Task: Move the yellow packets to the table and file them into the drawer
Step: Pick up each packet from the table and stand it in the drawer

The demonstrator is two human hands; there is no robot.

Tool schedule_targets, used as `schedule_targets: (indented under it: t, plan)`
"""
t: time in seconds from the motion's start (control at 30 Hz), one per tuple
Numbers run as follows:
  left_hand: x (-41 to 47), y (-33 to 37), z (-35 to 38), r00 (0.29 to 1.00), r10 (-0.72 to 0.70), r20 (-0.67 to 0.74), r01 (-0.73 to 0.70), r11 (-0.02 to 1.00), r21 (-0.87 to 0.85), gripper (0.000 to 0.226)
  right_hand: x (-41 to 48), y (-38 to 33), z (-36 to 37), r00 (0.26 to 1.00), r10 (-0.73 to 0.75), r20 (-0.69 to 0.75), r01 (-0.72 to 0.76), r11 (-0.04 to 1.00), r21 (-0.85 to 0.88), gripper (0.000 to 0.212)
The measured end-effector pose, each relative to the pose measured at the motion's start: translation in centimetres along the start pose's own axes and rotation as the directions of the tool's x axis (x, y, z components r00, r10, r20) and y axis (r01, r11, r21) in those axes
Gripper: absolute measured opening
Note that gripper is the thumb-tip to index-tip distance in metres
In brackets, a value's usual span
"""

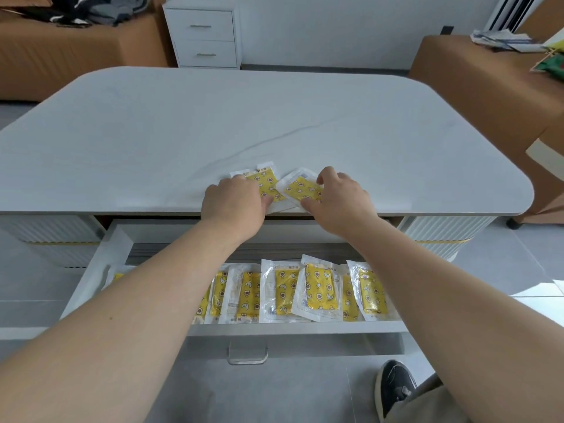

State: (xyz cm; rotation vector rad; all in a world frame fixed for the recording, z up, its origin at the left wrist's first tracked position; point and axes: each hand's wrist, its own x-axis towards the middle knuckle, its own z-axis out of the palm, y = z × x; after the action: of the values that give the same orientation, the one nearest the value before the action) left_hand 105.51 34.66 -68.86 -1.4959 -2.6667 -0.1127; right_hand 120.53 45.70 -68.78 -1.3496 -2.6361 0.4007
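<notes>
Filing under way: left hand [232, 203] curls over one yellow packet [266, 182] at the near edge of the table [274, 117], right hand [335, 199] pinches a second packet [302, 190]; next, both likely need lowering into the open drawer [274, 328]

White cabinet [207, 38] against the wall; dark clothes [91, 10] heaped on a brown sofa [76, 62].

White two-drawer cabinet [203, 35] against pale wall [335, 25]; brown sofa [61, 56] left, brown bench [473, 83] right; grey tiled floor [518, 270].
</notes>
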Motion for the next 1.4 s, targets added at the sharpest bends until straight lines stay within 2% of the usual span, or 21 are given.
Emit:
schedule_targets:
  t: [0.1, 0.23, 0.3, 0.37, 0.43, 0.53, 0.63, 0.73, 0.8, 0.9, 1.03, 1.1, 1.23, 1.33, 1.4]
  plan:
    - [0.0, -0.1, 0.4, 0.999, -0.044, 0.001, 0.044, 0.995, -0.085, 0.042, 0.1, 0.1, -0.1, 0.998, 0.057, 0.024, -0.058, 0.998, 0.024, 0.063]
    - [0.4, -0.4, 1.3, 0.998, -0.049, 0.044, 0.058, 0.972, -0.228, 0.069, -0.1, 0.1, -1.2, 0.985, 0.173, 0.030, -0.175, 0.961, 0.213, 0.087]
    - [0.7, -0.5, 1.4, 0.991, -0.042, 0.128, 0.073, 0.966, -0.248, 0.077, -0.4, 0.3, -1.9, 0.972, 0.222, 0.073, -0.234, 0.916, 0.326, 0.079]
    - [0.8, -0.5, 1.5, 0.985, -0.023, 0.171, 0.063, 0.970, -0.234, 0.078, -0.6, 0.8, -2.5, 0.957, 0.258, 0.131, -0.289, 0.860, 0.421, 0.047]
    - [0.7, -0.3, 1.3, 0.987, -0.015, 0.159, 0.055, 0.967, -0.250, 0.075, -0.9, 1.5, -3.2, 0.945, 0.262, 0.196, -0.326, 0.813, 0.482, 0.029]
    - [0.4, 0.2, 0.8, 0.991, -0.038, 0.126, 0.072, 0.957, -0.280, 0.057, -1.6, 2.8, -3.9, 0.927, 0.233, 0.293, -0.360, 0.769, 0.528, 0.027]
    - [0.1, 0.6, 0.8, 0.998, -0.036, 0.043, 0.045, 0.970, -0.238, 0.041, -2.4, 4.1, -3.9, 0.900, 0.236, 0.367, -0.405, 0.766, 0.499, 0.033]
    - [0.1, 0.8, 0.7, 0.999, -0.051, -0.018, 0.045, 0.965, -0.260, 0.040, -3.3, 5.6, -3.3, 0.872, 0.231, 0.432, -0.443, 0.748, 0.494, 0.041]
    - [0.0, 1.0, 0.7, 0.996, -0.065, -0.056, 0.045, 0.952, -0.302, 0.044, -3.8, 6.6, -2.9, 0.855, 0.230, 0.465, -0.468, 0.729, 0.500, 0.036]
    - [-0.1, 1.1, 0.5, 0.991, -0.081, -0.109, 0.033, 0.922, -0.385, 0.050, -4.4, 7.5, -1.4, 0.814, 0.283, 0.508, -0.532, 0.714, 0.455, 0.022]
    - [-0.1, 1.5, 0.1, 0.991, -0.058, -0.121, -0.022, 0.822, -0.569, 0.043, -5.5, 8.2, 1.1, 0.745, 0.327, 0.581, -0.593, 0.723, 0.354, 0.044]
    - [-0.1, 1.9, -0.1, 0.994, -0.030, -0.102, -0.046, 0.748, -0.663, 0.037, -6.0, 8.6, 2.2, 0.723, 0.328, 0.609, -0.600, 0.734, 0.317, 0.038]
    - [-0.6, 2.9, -0.6, 0.998, 0.059, 0.015, -0.022, 0.585, -0.811, 0.030, -6.6, 8.7, 3.9, 0.696, 0.349, 0.628, -0.539, 0.831, 0.135, 0.036]
    - [-1.1, 3.5, -0.7, 0.982, 0.136, 0.132, 0.053, 0.474, -0.879, 0.031, -7.0, 8.2, 4.0, 0.721, 0.393, 0.571, -0.430, 0.900, -0.076, 0.045]
    - [-1.3, 3.7, -0.8, 0.955, 0.182, 0.233, 0.138, 0.421, -0.897, 0.035, -7.2, 8.0, 3.7, 0.748, 0.386, 0.540, -0.358, 0.920, -0.163, 0.058]
